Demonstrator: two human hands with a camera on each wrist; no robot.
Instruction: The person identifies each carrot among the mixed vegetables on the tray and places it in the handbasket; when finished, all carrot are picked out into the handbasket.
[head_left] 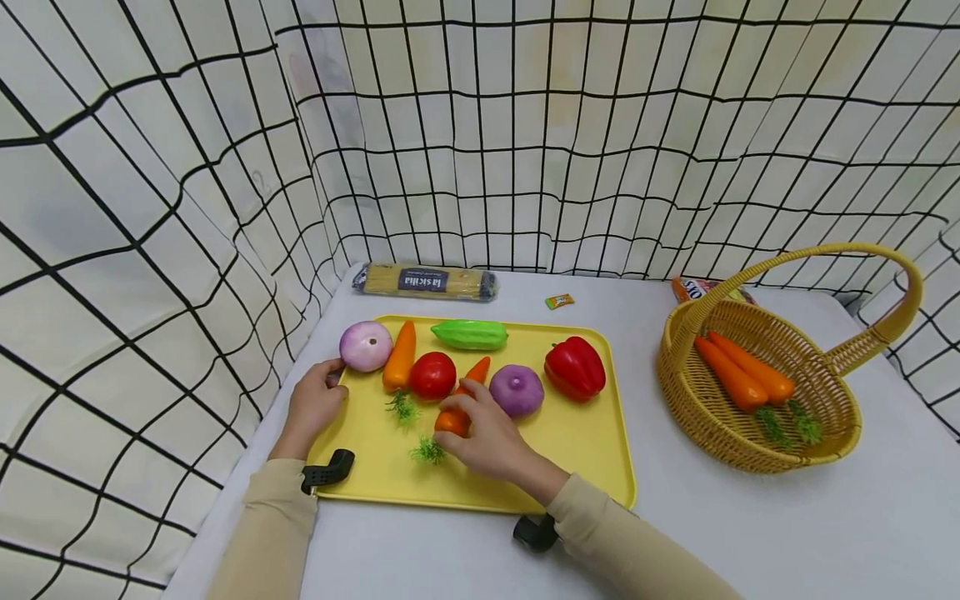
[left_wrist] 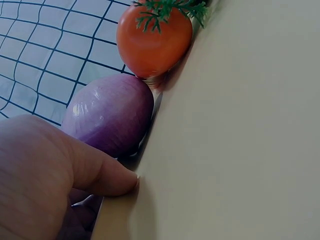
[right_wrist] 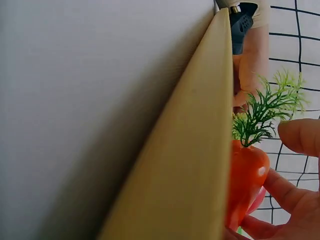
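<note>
My left hand (head_left: 311,407) is at the left edge of the yellow tray (head_left: 570,467), beside a pale purple onion (head_left: 366,346). In the left wrist view its thumb (left_wrist: 117,177) presses on the tray rim, with the other fingers beyond the edge. My right hand (head_left: 491,437) reaches over the nearer carrot (head_left: 452,422), which lies on the tray with its leafy top towards me. In the right wrist view the fingers (right_wrist: 282,192) touch this carrot's (right_wrist: 247,170) side, while the thumb stands apart from it.
Another carrot (head_left: 400,358), a tomato (head_left: 432,377), a green vegetable (head_left: 470,334), a purple onion (head_left: 517,390) and a red pepper (head_left: 575,368) lie on the tray. To the right stands a wicker basket (head_left: 682,400) holding two carrots. Behind are a pasta pack (head_left: 425,282) and a small wrapper (head_left: 559,301).
</note>
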